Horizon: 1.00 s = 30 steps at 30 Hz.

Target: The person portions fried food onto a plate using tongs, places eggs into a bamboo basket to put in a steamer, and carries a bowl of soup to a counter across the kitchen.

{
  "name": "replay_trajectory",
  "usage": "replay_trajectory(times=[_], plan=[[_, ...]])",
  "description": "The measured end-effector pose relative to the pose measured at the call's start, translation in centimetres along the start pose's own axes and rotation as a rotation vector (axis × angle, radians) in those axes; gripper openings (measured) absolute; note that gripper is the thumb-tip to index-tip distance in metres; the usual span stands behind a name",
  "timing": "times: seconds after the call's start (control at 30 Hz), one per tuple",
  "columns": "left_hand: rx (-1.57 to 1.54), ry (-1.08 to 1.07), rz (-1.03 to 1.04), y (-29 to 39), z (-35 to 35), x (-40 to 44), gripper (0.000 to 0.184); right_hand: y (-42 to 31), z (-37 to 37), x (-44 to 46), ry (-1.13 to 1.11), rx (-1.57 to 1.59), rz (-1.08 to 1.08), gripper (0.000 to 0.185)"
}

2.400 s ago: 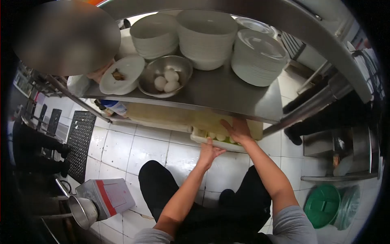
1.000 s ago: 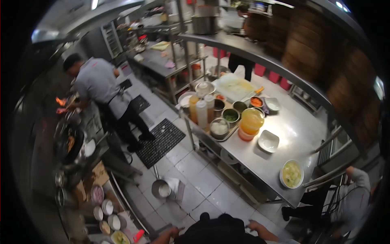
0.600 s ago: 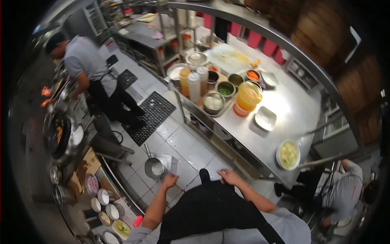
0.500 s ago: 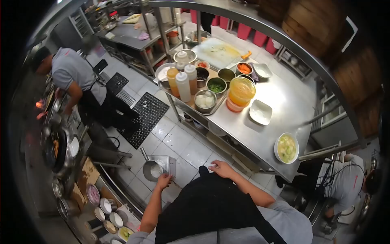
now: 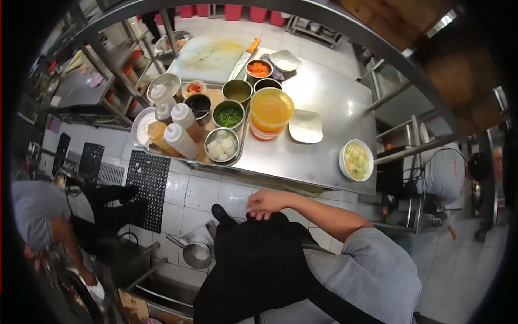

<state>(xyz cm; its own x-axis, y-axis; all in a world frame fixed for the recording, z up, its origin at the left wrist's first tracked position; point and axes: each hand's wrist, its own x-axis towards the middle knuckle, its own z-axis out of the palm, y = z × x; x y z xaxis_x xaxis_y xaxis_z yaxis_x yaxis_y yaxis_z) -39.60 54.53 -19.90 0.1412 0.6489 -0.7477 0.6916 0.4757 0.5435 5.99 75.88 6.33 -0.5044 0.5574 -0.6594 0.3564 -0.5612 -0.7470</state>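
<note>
My right hand [image 5: 267, 203] is in front of my black apron, its fingers loosely bent and a little apart, with nothing in them. It is below the front edge of the steel table [image 5: 337, 116] and touches nothing on it. My left hand is out of view. On the table are a tub of orange liquid [image 5: 271, 110], a white square dish [image 5: 306, 127] and a bowl of soup [image 5: 356, 160]. A tray holds squeeze bottles [image 5: 181, 140], a cup of chopped greens [image 5: 229, 115] and a cup of white pieces [image 5: 222, 145].
A knife [image 5: 240, 66] lies on the cutting board [image 5: 208, 56]. A steel pan [image 5: 196, 255] is low on the left, near a black floor mat [image 5: 147, 189]. One person [image 5: 48, 210] stands at far left, another [image 5: 442, 175] at right. A metal rail [image 5: 372, 40] arches above the table.
The view has turned from the stove side toward the table, which now lies straight ahead. My left hand has left the view. My right hand stays in front of the apron.
</note>
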Motion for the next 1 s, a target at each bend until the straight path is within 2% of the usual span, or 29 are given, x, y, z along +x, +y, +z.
replay_trajectory(times=[0.07, 0.1, 0.17, 0.2, 0.3, 0.4, 0.47, 0.5, 0.53, 0.6, 0.7, 0.73, 0.8, 0.83, 0.87, 0.9, 0.93, 1.0], plan=[[-0.018, -0.037, 0.03, 0.5, -3.0, 1.8, 0.038, 1.3, -3.0, -2.4, 0.053, 0.115, 0.181, 0.033], [-0.042, -0.052, 0.045, 0.8, -4.7, 2.7, 0.038, 2.7, -4.6, -3.4, 0.184, 0.227, 0.245, 0.034], [-0.133, -0.09, 0.069, 1.5, -8.6, 4.5, 0.038, 7.5, -8.4, -4.6, 0.621, 0.489, 0.153, 0.034], [-0.181, -0.117, 0.092, 2.0, -10.7, 5.5, 0.038, 9.4, -10.5, -4.8, 0.826, 0.725, 0.109, 0.037], [-0.429, -0.138, -0.029, 3.8, -17.1, 8.0, 0.038, 11.1, -15.2, -5.9, 1.162, 1.016, -0.004, 0.05], [-0.495, -0.042, -0.256, 5.8, -22.0, 10.6, 0.037, 11.7, -18.1, -6.8, 1.37, 1.061, 0.105, 0.05], [-0.486, 0.014, -0.226, 7.3, -23.6, 11.3, 0.035, 12.5, -20.1, -7.8, 1.762, 0.229, 0.18, 0.046], [-0.485, 0.032, -0.212, 7.9, -24.0, 11.6, 0.035, 12.8, -21.1, -7.5, 1.878, -0.219, 0.211, 0.044], [-0.481, 0.055, -0.203, 8.3, -24.6, 11.6, 0.035, 13.0, -22.7, -6.9, 1.881, -0.249, 0.16, 0.042], [-0.408, 0.0, -0.222, 9.4, -25.0, 11.6, 0.035, 8.0, -25.1, -6.9, 1.887, -0.299, 0.065, 0.038], [-0.185, -0.052, -0.232, 10.8, -24.8, 13.2, 0.034, 2.3, -30.8, -4.3, 1.761, -0.001, -0.328, 0.028], [-0.085, -0.039, -0.108, 10.6, -24.9, 14.3, 0.034, 0.5, -33.6, -1.6, 1.687, 0.068, -0.432, 0.025], [-0.232, 0.056, -0.052, 10.1, -24.8, 15.6, 0.033, -1.7, -36.1, -1.6, 1.567, 0.129, -0.305, 0.022], [-0.12, 0.131, 0.083, 11.5, -24.9, 15.0, 0.032, -1.4, -37.3, -1.7, 1.53, 0.076, -0.402, 0.022], [-0.14, 0.15, 0.037, 10.4, -24.8, 16.0, 0.032, -1.4, -38.3, -1.4, 1.449, 0.186, -0.619, 0.022], [-0.163, 0.186, 0.0, 13.9, -25.3, 14.0, 0.031, -4.8, -36.9, -2.2, 1.427, 0.138, -0.545, 0.022], [-0.217, 0.191, -0.047, 14.5, -25.2, 13.5, 0.031, -8.6, -35.3, -2.3, 1.446, 0.138, -0.468, 0.023], [-0.047, 0.217, -0.043, 11.0, -24.4, 14.7, 0.035, -12.9, -33.5, -2.7, 1.239, 0.093, -0.623, 0.027]])
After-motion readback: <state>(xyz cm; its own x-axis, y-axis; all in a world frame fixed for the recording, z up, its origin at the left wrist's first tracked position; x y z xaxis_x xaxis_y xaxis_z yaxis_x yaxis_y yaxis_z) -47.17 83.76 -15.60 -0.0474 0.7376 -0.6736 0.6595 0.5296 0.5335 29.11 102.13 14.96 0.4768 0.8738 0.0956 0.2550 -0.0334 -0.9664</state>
